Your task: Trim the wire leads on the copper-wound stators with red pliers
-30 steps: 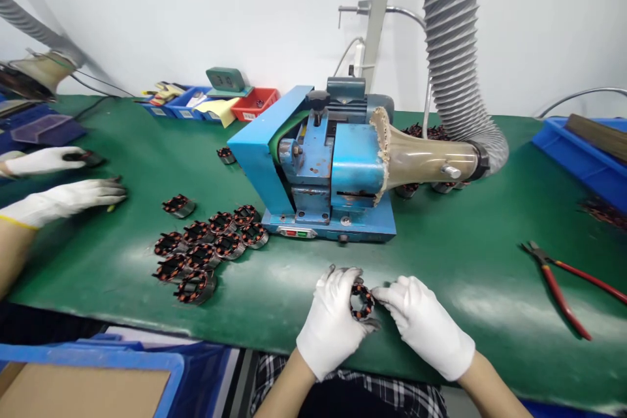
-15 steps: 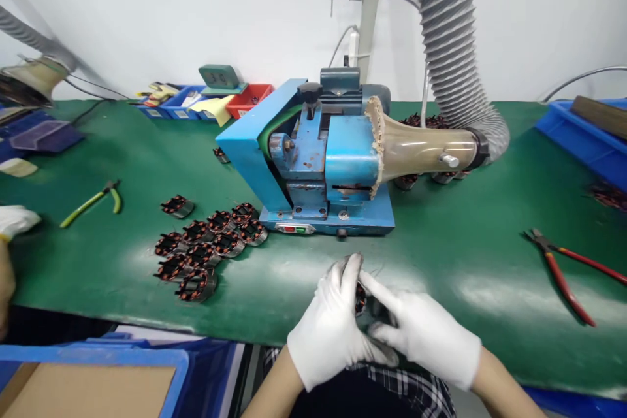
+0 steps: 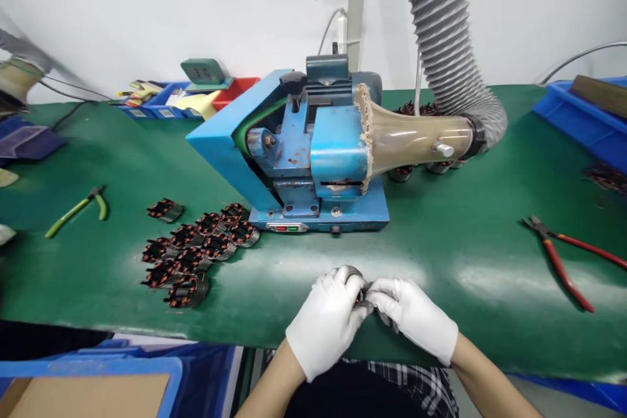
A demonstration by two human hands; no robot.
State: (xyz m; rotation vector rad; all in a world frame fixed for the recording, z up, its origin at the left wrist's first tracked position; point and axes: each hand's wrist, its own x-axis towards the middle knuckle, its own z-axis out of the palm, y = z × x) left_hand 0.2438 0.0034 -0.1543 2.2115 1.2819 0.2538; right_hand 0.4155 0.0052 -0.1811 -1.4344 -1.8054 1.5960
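both hands closed on one stator at the bench edge

low in the middle of the frame, my left hand (image 3: 327, 321) and right hand (image 3: 416, 317) meet in white gloves over a single stator (image 3: 353, 276). the fingers of both hands curl tight around it from either side, so only a grey sliver of its ring shows above the left knuckles; its windings are hidden. it sits just above the near edge of the green bench (image 3: 460, 255), held, not resting.

i judge this as the handling step: the part is being turned or its wires worked between my fingertips. the next move calls for a firm pinch and small, careful finger work so the thin copper is not bent.

to the left of centre lies a cluster of wound stators (image 3: 196, 249), touching one another, with one apart at its upper left. further left lie green-handled pliers (image 3: 78, 208). at the right edge lie red-handled pliers (image 3: 563, 258), well apart from my hands.

beyond, mid-frame, stands the blue machine (image 3: 304, 150), its clear funnel (image 3: 416, 138) joined to a ribbed grey hose (image 3: 445, 39) rising to the top. small bins (image 3: 161, 99) line the wall at upper left, and a blue tray (image 3: 582, 121) sits at upper right.
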